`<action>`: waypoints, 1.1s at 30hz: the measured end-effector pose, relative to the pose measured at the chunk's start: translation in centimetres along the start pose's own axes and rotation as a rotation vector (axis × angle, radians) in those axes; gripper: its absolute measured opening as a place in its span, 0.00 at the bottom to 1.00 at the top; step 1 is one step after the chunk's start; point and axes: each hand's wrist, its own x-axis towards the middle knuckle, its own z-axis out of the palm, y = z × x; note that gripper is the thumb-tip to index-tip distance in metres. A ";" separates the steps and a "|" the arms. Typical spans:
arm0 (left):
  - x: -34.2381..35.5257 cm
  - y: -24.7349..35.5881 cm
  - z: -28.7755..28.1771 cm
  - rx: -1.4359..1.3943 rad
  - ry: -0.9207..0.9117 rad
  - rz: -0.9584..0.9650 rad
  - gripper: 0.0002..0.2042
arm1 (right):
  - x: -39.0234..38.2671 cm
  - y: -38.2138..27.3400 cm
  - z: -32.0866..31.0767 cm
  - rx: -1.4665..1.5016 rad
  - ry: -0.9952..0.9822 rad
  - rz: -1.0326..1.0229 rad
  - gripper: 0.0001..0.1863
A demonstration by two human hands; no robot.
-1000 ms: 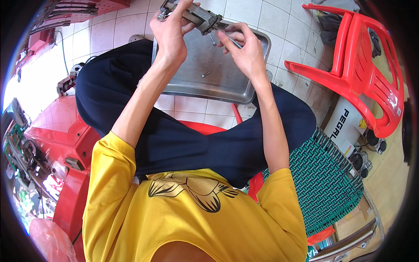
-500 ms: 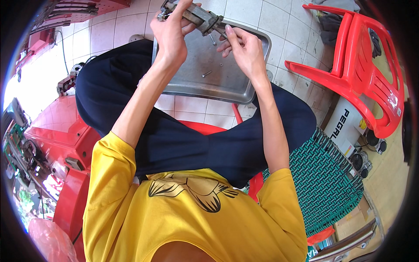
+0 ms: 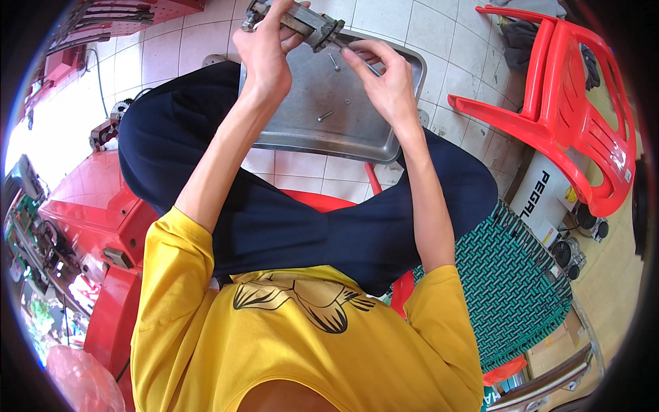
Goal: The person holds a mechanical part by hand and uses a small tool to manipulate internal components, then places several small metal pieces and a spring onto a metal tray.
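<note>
My left hand (image 3: pixel 266 48) is closed around a greasy cylindrical metal assembly (image 3: pixel 309 26) with a flange at its right end, held over the upper part of a shallow steel tray (image 3: pixel 295 123). My right hand (image 3: pixel 384 79) pinches a thin metal rod (image 3: pixel 373 67) at the flanged end of the assembly; whether the rod is a tool or part of the assembly I cannot tell. In the tray below lie a bolt (image 3: pixel 334 63), another bolt (image 3: pixel 325 116) and a small nut (image 3: pixel 348 101). The tray sits between my knees, in dark trousers.
A red plastic chair (image 3: pixel 583 110) stands at the right, by a white cylindrical tank (image 3: pixel 532 202) and a green woven seat (image 3: pixel 515 288). Red metal cabinets (image 3: pixel 93 202) and machinery fill the left. Grey cloths (image 3: pixel 515 41) lie behind the chair on the tiled floor (image 3: pixel 391 17).
My right thumb and fingers have shifted slightly on the rod. My left hand and the metal assembly have moved a little to the left.
</note>
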 end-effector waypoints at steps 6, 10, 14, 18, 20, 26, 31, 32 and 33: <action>-1.0 0.4 0.5 0.007 -0.001 0.027 0.20 | 0.3 -0.4 -0.2 0.317 -0.039 0.330 0.18; -0.5 0.1 0.1 -0.007 -0.026 0.005 0.19 | 0.2 -0.3 -0.5 0.145 -0.112 0.245 0.19; -0.6 0.1 0.2 -0.008 -0.028 -0.005 0.19 | 0.5 -1.4 -1.0 0.118 -0.177 0.367 0.19; -0.8 0.2 0.5 0.028 -0.025 -0.010 0.18 | 0.0 -0.9 -0.3 0.182 -0.147 0.364 0.19; -1.3 0.5 0.7 0.017 -0.034 0.021 0.18 | -0.1 -0.5 -0.2 0.169 -0.139 0.295 0.21; -0.7 0.2 0.5 0.009 -0.012 -0.017 0.18 | 0.0 -0.8 -0.2 0.195 -0.127 0.293 0.20; 0.6 -1.2 -1.4 0.047 -0.201 0.097 0.23 | 0.2 -0.8 -0.6 0.198 -0.228 0.342 0.18; 0.7 -1.5 -1.5 0.017 -0.192 0.091 0.23 | 0.5 -0.9 -0.7 0.218 -0.248 0.374 0.19; 0.7 -1.5 -1.5 -0.013 -0.185 0.084 0.23 | 0.6 -0.9 -0.8 0.237 -0.266 0.409 0.19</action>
